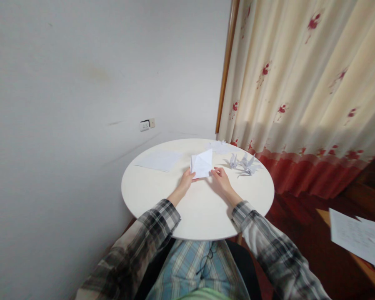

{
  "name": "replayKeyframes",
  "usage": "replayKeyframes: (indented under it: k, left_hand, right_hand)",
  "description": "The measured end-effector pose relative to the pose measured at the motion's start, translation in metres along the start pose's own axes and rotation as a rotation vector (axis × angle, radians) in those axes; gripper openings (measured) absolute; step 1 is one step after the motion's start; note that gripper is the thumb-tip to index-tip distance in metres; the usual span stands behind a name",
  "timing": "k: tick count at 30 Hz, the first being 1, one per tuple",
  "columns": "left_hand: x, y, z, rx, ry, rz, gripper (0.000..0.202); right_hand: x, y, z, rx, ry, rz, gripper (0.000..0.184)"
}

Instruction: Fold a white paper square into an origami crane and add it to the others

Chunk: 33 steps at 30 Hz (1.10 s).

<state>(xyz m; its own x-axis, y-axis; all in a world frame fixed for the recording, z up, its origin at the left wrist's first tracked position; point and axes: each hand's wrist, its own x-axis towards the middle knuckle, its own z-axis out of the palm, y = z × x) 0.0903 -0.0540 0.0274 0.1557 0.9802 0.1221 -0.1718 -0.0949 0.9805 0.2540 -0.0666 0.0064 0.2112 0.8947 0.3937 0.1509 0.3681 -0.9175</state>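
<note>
Folded white paper (pixel 202 163) held at a round white table (pixel 193 216)

The left hand (pixel 186 181) grips the paper's near left corner, thumb on top; the right hand (pixel 221 181) is at the near right corner, its pinch unclear. Origami cranes (pixel 247 170) cluster on the table to the right, and a flat white sheet (pixel 158 160) lies to the left. A floral curtain (pixel 284 83) hangs beyond.

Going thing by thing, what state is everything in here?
Square-folded paper: several layers, held off-level above the table
Left hand: gripping the paper's lower left corner
Right hand: fingers at its lower right corner, grip unclear
Origami cranes: folded, grouped together
White paper at table's left: unfolded, lying flat
Curtain: hanging in folds
Marked sheets: overlapping
</note>
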Motion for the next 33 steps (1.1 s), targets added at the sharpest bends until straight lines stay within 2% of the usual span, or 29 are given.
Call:
replayKeyframes:
  k: [5, 8, 10, 13, 16, 22, 24, 27, 30, 33]
  left_hand:
    - [-0.005, -0.001, 0.0, -0.023, -0.164, -0.016, 0.036]
    - [-0.004, -0.004, 0.001, 0.023, -0.221, -0.025, 0.039]
    - [-0.003, -0.005, 0.001, 0.014, -0.2, -0.036, 0.041]
    - [-0.003, -0.002, 0.002, -0.04, -0.091, -0.054, 0.04]
    - [-0.006, 0.001, 0.001, -0.021, 0.001, -0.053, 0.04]
    - [-0.013, 0.008, -0.002, 0.098, 0.032, 0.02, 0.056]
    - [-0.013, 0.008, -0.002, 0.078, -0.005, 0.026, 0.064]
    - [-0.013, 0.007, -0.002, 0.062, -0.116, 0.004, 0.062]
    - [-0.014, 0.006, -0.001, 0.068, -0.201, -0.05, 0.059]
    - [-0.017, 0.008, 0.0, 0.038, -0.273, -0.09, 0.068]
  right_hand:
    - [0.003, -0.002, 0.001, 0.147, 0.058, 0.117, 0.027]
    - [0.004, -0.004, -0.001, 0.176, 0.071, 0.133, 0.029]
    - [0.003, -0.005, -0.002, 0.177, 0.072, 0.127, 0.029]
    - [0.003, -0.005, -0.003, 0.157, 0.072, 0.134, 0.027]
    - [0.002, -0.004, -0.002, 0.13, 0.004, 0.153, 0.022]
    - [-0.001, -0.005, 0.0, 0.117, -0.112, 0.114, 0.019]
    - [-0.001, -0.005, 0.0, 0.09, -0.117, 0.067, 0.02]
    - [0.0, -0.005, -0.003, 0.004, -0.071, 0.021, 0.022]
    - [0.001, -0.005, -0.005, -0.072, -0.003, 0.013, 0.025]
    - [0.0, -0.004, -0.007, -0.097, 0.04, 0.02, 0.026]
